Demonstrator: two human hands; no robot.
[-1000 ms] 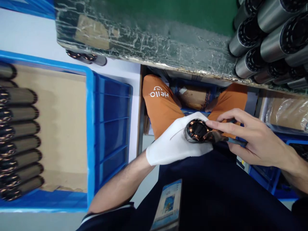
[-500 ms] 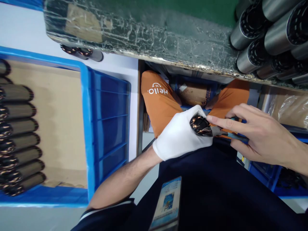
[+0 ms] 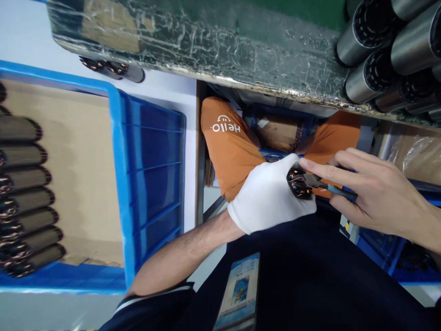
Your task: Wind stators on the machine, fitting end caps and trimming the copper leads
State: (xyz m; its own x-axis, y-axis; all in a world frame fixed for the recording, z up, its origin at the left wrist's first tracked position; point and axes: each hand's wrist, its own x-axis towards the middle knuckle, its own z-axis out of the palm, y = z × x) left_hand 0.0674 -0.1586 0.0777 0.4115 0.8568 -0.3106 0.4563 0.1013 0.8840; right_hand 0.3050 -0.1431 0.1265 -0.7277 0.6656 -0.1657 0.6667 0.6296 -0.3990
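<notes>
My left hand (image 3: 267, 195), in a white glove, is wrapped round a motor stator (image 3: 299, 184) above my lap. Only the stator's black end with copper windings shows; the glove hides its body. Bare, my right hand (image 3: 368, 188) grips a pair of cutting pliers (image 3: 332, 187) with blue-green handles. The pliers' metal jaws lie against the stator's wound end, and my right index finger stretches along them to the glove. Whether the jaws are closed on a wire I cannot tell.
A blue crate (image 3: 119, 193) at the left holds several stators (image 3: 25, 177) in a row on cardboard. More stators (image 3: 113, 69) lie beside the film-wrapped bench edge (image 3: 206, 50). Metal cylinders (image 3: 365, 76) with black ends stack at the upper right. A blue bin (image 3: 379, 250) stands lower right.
My left hand has moved slightly right with the stator, whose end has turned. The pliers' jaws now reach further over the windings. My right hand has barely shifted.
</notes>
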